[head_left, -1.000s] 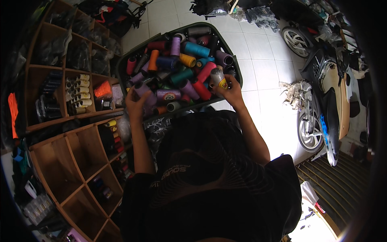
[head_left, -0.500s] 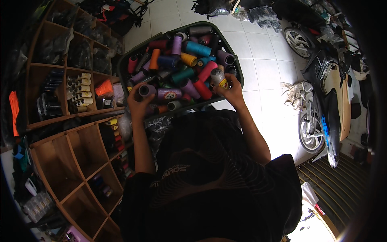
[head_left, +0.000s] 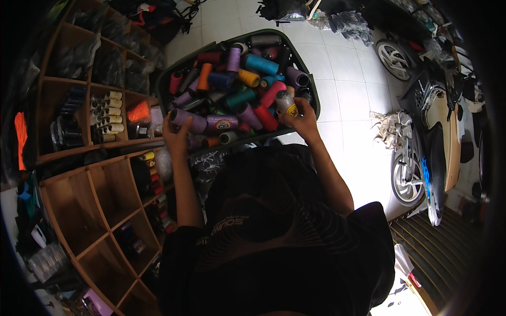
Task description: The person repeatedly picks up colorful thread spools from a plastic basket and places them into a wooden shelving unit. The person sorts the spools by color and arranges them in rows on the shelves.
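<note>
A dark green crate (head_left: 314, 84) full of thread spools in many colours stands in front of me. At its near left corner my left hand (head_left: 176, 130) is closed round a purple thread spool (head_left: 191, 121), which lies tilted over the heap. Beside that spool is another purple spool (head_left: 221, 122) with a round label. My right hand (head_left: 302, 120), over the crate's right side, grips a grey thread spool (head_left: 286, 102) with a yellow label, held roughly upright. Next to it lie a red spool (head_left: 265, 117) and a pink one (head_left: 272, 94).
Wooden shelving (head_left: 108, 231) with square compartments runs along my left; some hold spools and bagged goods, such as cream spools (head_left: 112, 111). A motorcycle (head_left: 421, 142) stands at the right on white floor tiles (head_left: 329, 63). A crumpled cloth (head_left: 387, 129) lies beside it.
My left hand has tipped the purple spool from end-on to lying lengthwise, shifting slightly left. My right hand still holds the grey spool in nearly the same place.
</note>
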### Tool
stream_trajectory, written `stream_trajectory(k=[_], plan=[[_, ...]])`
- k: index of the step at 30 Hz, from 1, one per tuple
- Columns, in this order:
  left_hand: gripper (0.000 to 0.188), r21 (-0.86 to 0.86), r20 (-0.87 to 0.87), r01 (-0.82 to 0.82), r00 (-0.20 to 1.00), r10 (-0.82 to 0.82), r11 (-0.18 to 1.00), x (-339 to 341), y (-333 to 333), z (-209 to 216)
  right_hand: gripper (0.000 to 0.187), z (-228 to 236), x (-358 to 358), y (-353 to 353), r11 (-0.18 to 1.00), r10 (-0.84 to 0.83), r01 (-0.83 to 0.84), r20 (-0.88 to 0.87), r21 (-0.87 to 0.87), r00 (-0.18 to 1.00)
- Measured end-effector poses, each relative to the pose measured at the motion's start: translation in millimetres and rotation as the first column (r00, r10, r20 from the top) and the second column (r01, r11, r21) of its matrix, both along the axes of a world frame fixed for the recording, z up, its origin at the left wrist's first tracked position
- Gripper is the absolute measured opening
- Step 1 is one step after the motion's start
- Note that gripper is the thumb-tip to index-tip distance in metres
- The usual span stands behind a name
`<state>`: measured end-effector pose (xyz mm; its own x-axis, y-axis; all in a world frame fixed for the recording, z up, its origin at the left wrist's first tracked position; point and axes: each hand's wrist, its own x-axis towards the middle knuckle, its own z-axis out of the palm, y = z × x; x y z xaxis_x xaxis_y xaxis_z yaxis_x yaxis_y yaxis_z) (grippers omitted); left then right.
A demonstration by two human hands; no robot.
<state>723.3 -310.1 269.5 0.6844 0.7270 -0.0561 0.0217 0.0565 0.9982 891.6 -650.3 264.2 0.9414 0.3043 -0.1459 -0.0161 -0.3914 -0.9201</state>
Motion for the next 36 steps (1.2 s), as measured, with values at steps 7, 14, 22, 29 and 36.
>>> stream_trajectory(k=[7,14,22,29,36], plan=[[0.053,-0.031,-0.007,-0.083,0.996,0.083,0.996,-3.6,-12.9,11.7,0.061,-8.6,9.6,-2.4,0.999,0.04,-0.04,0.007,-0.004,0.999],[0.052,-0.008,-0.004,-0.117,0.993,0.117,0.993,-3.2,-22.7,13.5,0.062,-0.3,13.5,-6.5,0.998,0.062,-0.062,-0.034,0.01,0.997],[0.055,0.03,0.034,-0.103,0.994,0.102,0.994,-3.5,-28.2,9.0,0.067,0.2,11.9,-9.2,0.998,0.064,-0.065,-0.014,-0.015,0.998],[0.06,0.137,0.052,0.009,0.999,-0.016,0.991,-2.6,-29.6,7.4,0.061,-5.5,9.9,-9.1,0.99,0.11,-0.11,-0.001,0.084,0.994],[0.058,0.133,0.035,0.036,0.999,-0.041,0.99,-0.3,-33.8,9.0,0.062,-6.8,11.5,-12.5,0.99,0.112,-0.114,0.025,0.084,0.993]])
